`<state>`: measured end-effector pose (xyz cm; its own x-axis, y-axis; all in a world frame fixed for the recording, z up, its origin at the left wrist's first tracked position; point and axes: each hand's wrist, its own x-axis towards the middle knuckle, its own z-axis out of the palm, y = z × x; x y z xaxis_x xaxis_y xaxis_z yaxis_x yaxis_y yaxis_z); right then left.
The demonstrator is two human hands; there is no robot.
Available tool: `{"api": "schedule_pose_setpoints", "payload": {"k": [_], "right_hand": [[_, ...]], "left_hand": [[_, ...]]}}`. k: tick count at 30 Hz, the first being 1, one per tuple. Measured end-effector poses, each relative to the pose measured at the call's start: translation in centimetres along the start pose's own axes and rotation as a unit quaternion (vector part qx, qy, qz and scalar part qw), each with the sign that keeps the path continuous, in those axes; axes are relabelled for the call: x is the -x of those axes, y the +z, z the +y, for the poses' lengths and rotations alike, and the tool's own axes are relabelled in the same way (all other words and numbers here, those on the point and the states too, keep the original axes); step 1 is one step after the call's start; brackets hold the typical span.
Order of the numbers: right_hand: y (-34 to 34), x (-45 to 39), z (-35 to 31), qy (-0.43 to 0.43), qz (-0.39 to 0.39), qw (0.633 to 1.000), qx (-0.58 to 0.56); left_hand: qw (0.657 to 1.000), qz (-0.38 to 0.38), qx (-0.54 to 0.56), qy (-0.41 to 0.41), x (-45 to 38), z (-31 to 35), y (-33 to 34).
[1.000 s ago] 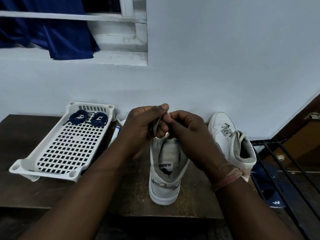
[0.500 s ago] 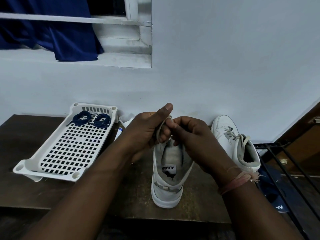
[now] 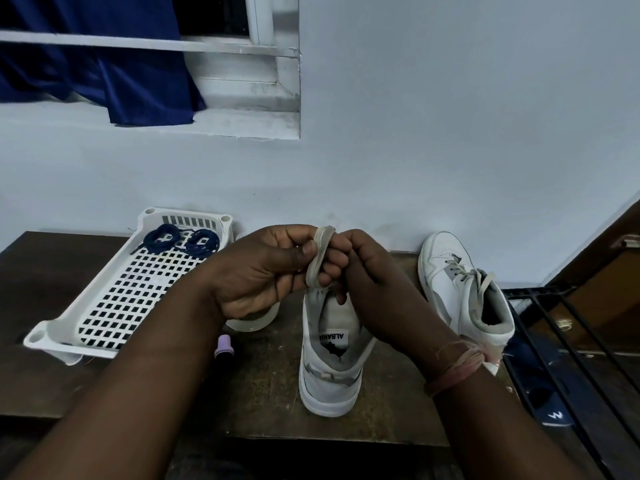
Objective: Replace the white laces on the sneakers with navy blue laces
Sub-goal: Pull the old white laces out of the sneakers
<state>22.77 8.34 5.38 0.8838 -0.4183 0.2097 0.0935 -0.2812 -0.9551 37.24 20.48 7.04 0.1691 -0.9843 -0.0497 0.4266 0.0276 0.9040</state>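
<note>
White lace (image 3: 320,256) is bunched into a loop above the near sneaker (image 3: 330,358), held between both hands, so the step in hand looks like gathering up a lace already drawn out of that sneaker; whether its far end is free of the eyelets is hidden behind the fingers. Left hand (image 3: 266,268) is curled, thumb pressing the loop against its fingers. Right hand (image 3: 360,268) is curled too, with fingertips pinching the same loop from the other side. Second sneaker (image 3: 460,289), right of the near one, keeps its white lace threaded. Navy laces (image 3: 181,239) lie coiled in the far end of the tray (image 3: 86,327), left of the near sneaker, untouched. Next, I judge, the loop wants setting aside on the table (image 3: 270,386), then one hand free to reach for a navy coil.
</note>
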Motion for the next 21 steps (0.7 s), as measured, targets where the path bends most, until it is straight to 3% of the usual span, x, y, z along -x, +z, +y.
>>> {"api": "schedule_pose_setpoints", "payload": {"k": [6, 10, 21], "right_hand": [[-0.7, -0.1, 0.7, 0.006, -0.033, 0.995, -0.089], [-1.4, 0.0, 0.8, 0.001, -0.066, 0.995, -0.080], [-1.8, 0.1, 0.5, -0.022, -0.062, 0.997, -0.051]], "left_hand": [[0.999, 0.043, 0.006, 0.027, -0.4, -0.7, 1.3], [0.999, 0.037, -0.022, 0.024, -0.2, -0.6, 1.4], [0.992, 0.053, -0.084, 0.078, -0.1, -0.8, 2.2]]}}
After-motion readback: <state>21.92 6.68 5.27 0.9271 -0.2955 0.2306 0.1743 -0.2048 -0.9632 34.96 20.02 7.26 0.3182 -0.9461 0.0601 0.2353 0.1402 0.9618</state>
